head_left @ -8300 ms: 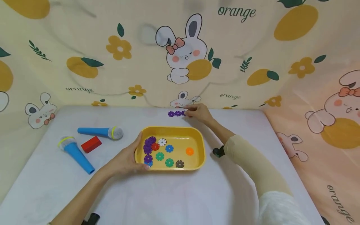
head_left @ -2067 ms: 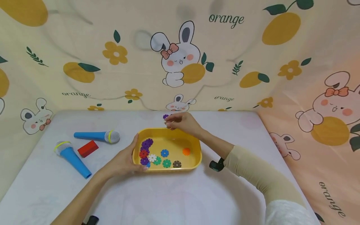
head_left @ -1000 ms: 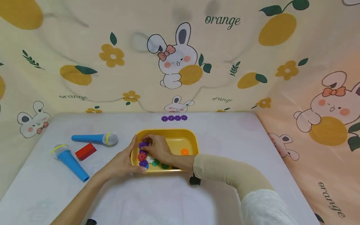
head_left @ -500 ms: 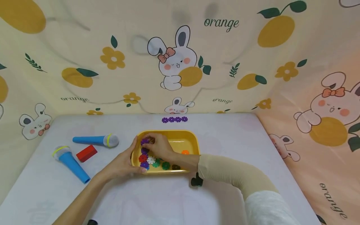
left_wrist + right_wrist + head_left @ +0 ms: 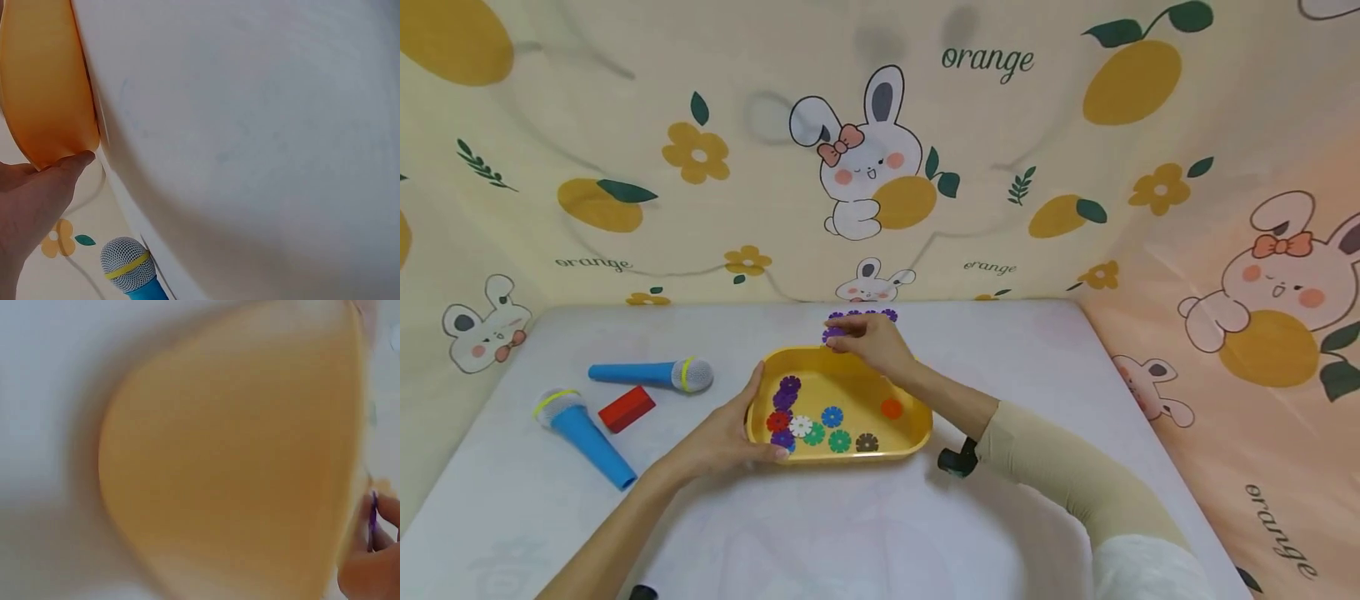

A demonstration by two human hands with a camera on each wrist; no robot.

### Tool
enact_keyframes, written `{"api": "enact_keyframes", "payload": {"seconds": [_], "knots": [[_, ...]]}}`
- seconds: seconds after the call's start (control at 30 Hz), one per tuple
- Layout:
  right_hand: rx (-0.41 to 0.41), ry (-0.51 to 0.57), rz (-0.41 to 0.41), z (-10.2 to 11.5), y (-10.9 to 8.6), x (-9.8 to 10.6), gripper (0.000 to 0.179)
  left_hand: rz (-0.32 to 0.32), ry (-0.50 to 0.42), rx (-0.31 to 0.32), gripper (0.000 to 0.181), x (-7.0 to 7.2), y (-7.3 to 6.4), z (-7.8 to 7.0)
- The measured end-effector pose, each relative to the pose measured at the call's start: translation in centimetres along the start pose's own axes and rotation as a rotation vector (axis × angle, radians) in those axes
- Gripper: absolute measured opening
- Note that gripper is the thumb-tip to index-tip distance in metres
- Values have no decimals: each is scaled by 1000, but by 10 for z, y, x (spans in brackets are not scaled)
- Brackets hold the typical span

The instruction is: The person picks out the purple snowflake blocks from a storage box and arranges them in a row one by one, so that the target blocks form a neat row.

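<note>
My left hand grips the left end of a yellow tray, its thumb at the front rim. My right hand is above the tray's back rim and pinches a purple snowflake disc between thumb and fingers. In the right wrist view this disc shows edge-on. Just behind it a row of purple snowflake discs lies on the table, partly hidden by the hand. Inside the tray, more purple discs overlap along the left side, near a red disc and a white disc.
Blue, green, brown and orange discs also lie in the tray. Left of it are two blue toy microphones and a red block on the white table. A printed cloth wall rises behind the table's far edge.
The row at the back has grown from three discs to several. Over the last second my right hand has taken a purple disc from the tray's left side and moved back towards the row.
</note>
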State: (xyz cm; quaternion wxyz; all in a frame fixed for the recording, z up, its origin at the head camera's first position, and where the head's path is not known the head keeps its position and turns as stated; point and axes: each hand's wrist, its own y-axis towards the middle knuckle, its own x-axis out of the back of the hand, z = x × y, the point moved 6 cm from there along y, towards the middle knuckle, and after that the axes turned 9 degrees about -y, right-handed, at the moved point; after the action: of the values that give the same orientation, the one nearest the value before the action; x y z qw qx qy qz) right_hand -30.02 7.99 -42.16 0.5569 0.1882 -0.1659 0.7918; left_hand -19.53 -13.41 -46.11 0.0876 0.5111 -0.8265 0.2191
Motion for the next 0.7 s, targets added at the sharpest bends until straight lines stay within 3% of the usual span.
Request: {"api": "enact_keyframes", "payload": {"seconds": [0.2, 0.43, 0.7], "knots": [[-78, -91, -20, -20, 8, 46, 38, -8, 6, -7, 129, 0, 1, 1], [-90, -191, -57, -55, 25, 89, 42, -19, 17, -14, 130, 2, 3, -2], [-161, -237, -100, -109, 43, 114, 40, -25, 12, 24, 130, -1, 0, -2]]}}
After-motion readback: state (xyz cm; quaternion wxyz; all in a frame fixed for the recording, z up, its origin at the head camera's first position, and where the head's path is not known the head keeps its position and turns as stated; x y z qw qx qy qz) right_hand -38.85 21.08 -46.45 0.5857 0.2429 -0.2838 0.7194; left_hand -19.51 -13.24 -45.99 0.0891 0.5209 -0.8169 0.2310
